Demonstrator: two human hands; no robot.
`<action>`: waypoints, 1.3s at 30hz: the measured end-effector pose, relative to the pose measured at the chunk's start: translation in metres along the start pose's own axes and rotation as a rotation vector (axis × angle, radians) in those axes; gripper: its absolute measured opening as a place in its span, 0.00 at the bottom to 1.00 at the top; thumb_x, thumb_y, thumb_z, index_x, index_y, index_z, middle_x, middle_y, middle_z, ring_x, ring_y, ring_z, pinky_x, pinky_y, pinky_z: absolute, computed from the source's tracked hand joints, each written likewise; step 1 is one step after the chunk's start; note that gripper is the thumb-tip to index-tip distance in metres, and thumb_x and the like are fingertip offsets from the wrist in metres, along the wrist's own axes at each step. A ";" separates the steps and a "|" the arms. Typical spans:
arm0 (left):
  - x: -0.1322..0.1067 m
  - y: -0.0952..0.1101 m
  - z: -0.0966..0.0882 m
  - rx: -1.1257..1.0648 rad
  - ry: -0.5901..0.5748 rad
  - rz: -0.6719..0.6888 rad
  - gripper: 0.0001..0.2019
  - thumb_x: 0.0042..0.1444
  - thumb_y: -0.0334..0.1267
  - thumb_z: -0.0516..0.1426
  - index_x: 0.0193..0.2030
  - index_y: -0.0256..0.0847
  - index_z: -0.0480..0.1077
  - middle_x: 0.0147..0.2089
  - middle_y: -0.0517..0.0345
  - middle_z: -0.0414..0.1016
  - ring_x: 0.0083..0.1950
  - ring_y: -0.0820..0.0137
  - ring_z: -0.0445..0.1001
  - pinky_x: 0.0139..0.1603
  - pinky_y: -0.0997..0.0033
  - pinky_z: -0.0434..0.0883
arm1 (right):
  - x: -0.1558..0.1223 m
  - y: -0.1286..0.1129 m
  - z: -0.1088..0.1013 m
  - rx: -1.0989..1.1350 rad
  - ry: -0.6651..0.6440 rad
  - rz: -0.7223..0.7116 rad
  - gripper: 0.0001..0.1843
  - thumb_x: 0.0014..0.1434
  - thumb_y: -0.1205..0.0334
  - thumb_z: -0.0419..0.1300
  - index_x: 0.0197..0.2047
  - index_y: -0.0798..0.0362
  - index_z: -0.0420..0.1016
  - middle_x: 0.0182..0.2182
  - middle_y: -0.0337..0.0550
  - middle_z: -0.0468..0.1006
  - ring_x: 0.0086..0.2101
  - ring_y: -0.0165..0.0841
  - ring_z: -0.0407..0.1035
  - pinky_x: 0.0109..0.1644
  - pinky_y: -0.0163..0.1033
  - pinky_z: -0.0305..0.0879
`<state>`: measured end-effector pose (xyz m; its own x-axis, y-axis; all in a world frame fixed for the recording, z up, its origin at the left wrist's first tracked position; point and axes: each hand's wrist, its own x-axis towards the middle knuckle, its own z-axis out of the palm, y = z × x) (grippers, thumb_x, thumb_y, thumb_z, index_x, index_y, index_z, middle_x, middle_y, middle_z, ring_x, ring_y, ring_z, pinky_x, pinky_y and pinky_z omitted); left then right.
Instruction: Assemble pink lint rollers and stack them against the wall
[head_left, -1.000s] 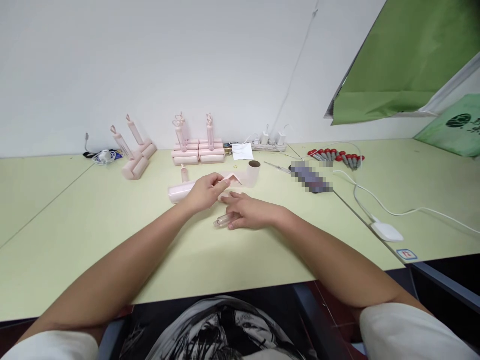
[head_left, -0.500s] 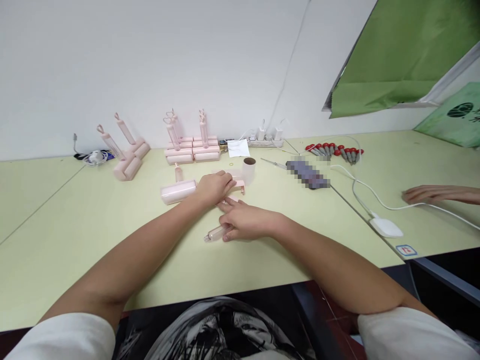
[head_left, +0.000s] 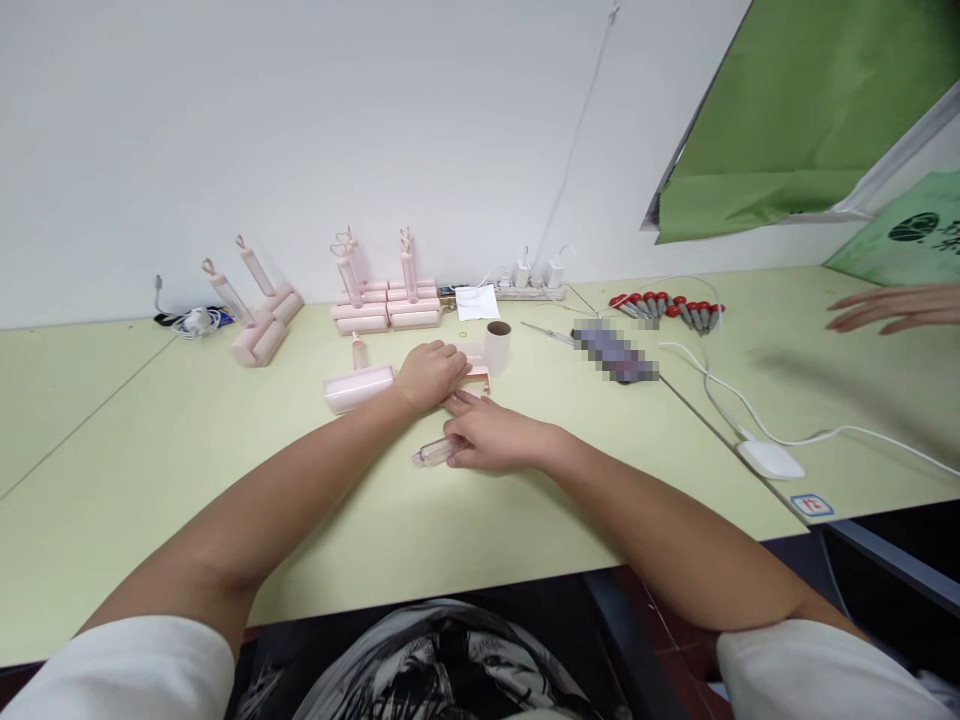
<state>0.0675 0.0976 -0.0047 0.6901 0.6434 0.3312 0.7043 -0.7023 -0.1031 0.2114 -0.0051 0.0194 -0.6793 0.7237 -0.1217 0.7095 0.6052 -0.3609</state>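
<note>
My left hand (head_left: 433,374) lies palm down with its fingers bent over a pink lint roller frame (head_left: 477,376), most of it hidden. My right hand (head_left: 496,434) is just in front, its thumb and fingers closed round a clear pinkish lint roller handle (head_left: 430,454) that points left. The right index finger reaches forward under the left fingers to the frame. Left of my left hand lies a pink roller cover (head_left: 358,388), with another small handle (head_left: 359,350) behind it. A white adhesive paper roll (head_left: 496,346) stands just behind the frame.
Several assembled pink lint rollers (head_left: 387,312) stand along the wall. A power strip (head_left: 529,292), a pixelated dark item (head_left: 613,350), red-topped screwdrivers (head_left: 667,306) and a white charger (head_left: 771,460) with its cable lie rightward. A co-worker's hand (head_left: 885,306) hovers at far right.
My hands keep nearly the same pose, with the handle shifted very slightly. At the far right, the co-worker's hand has lifted off the table and moved back. The view has tilted a little.
</note>
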 end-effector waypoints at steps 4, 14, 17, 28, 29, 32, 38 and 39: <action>0.004 -0.006 -0.004 -0.051 0.027 0.007 0.17 0.66 0.41 0.47 0.39 0.38 0.76 0.42 0.44 0.74 0.46 0.58 0.70 0.49 0.57 0.65 | 0.000 0.001 0.000 0.015 0.012 -0.008 0.11 0.58 0.56 0.62 0.30 0.54 0.73 0.59 0.57 0.66 0.61 0.56 0.56 0.56 0.55 0.60; 0.018 -0.006 -0.011 -0.100 -0.163 -0.214 0.26 0.65 0.47 0.47 0.67 0.40 0.60 0.66 0.42 0.62 0.66 0.52 0.60 0.62 0.50 0.60 | 0.003 0.006 0.002 0.012 0.019 0.004 0.10 0.59 0.56 0.61 0.31 0.54 0.73 0.66 0.57 0.59 0.67 0.57 0.46 0.62 0.60 0.55; 0.014 -0.005 -0.009 -0.081 -0.190 -0.200 0.28 0.65 0.48 0.47 0.68 0.40 0.58 0.67 0.40 0.62 0.66 0.50 0.60 0.61 0.48 0.61 | 0.004 0.006 0.003 0.002 0.029 -0.008 0.10 0.59 0.56 0.61 0.31 0.54 0.73 0.61 0.58 0.64 0.66 0.55 0.49 0.60 0.58 0.57; -0.004 0.007 -0.006 -0.193 -0.214 -0.251 0.31 0.68 0.52 0.36 0.74 0.43 0.47 0.77 0.47 0.42 0.76 0.48 0.38 0.69 0.34 0.45 | 0.003 -0.004 0.005 -0.007 0.002 0.007 0.10 0.58 0.56 0.61 0.32 0.54 0.75 0.52 0.58 0.69 0.59 0.57 0.57 0.57 0.60 0.59; -0.005 0.007 -0.005 -0.205 -0.224 -0.258 0.31 0.68 0.52 0.36 0.74 0.43 0.47 0.77 0.47 0.43 0.76 0.48 0.39 0.69 0.33 0.45 | 0.003 -0.004 0.005 -0.004 0.002 0.011 0.10 0.58 0.55 0.61 0.33 0.54 0.75 0.53 0.59 0.69 0.60 0.58 0.55 0.58 0.62 0.58; -0.008 0.007 -0.005 -0.213 -0.242 -0.276 0.29 0.69 0.47 0.37 0.74 0.42 0.48 0.76 0.48 0.45 0.76 0.48 0.40 0.69 0.34 0.47 | 0.003 -0.005 0.005 0.008 -0.005 0.045 0.10 0.59 0.55 0.60 0.34 0.54 0.75 0.56 0.61 0.67 0.64 0.60 0.48 0.60 0.67 0.54; -0.017 0.011 -0.006 -0.147 -0.247 -0.288 0.35 0.59 0.38 0.50 0.74 0.40 0.47 0.77 0.48 0.44 0.75 0.46 0.42 0.70 0.39 0.49 | 0.004 -0.002 0.005 0.039 -0.006 0.095 0.11 0.61 0.55 0.58 0.33 0.54 0.71 0.58 0.59 0.66 0.67 0.62 0.43 0.64 0.71 0.44; -0.018 0.011 -0.006 -0.146 -0.244 -0.293 0.36 0.59 0.37 0.51 0.74 0.41 0.47 0.77 0.47 0.44 0.76 0.46 0.42 0.71 0.41 0.50 | 0.004 -0.001 0.005 0.047 0.003 0.093 0.10 0.61 0.56 0.58 0.33 0.54 0.71 0.59 0.58 0.66 0.67 0.62 0.43 0.65 0.71 0.44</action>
<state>0.0617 0.0758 -0.0062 0.4953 0.8637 0.0931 0.8581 -0.5032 0.1028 0.2069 -0.0045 0.0143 -0.6103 0.7771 -0.1537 0.7599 0.5195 -0.3908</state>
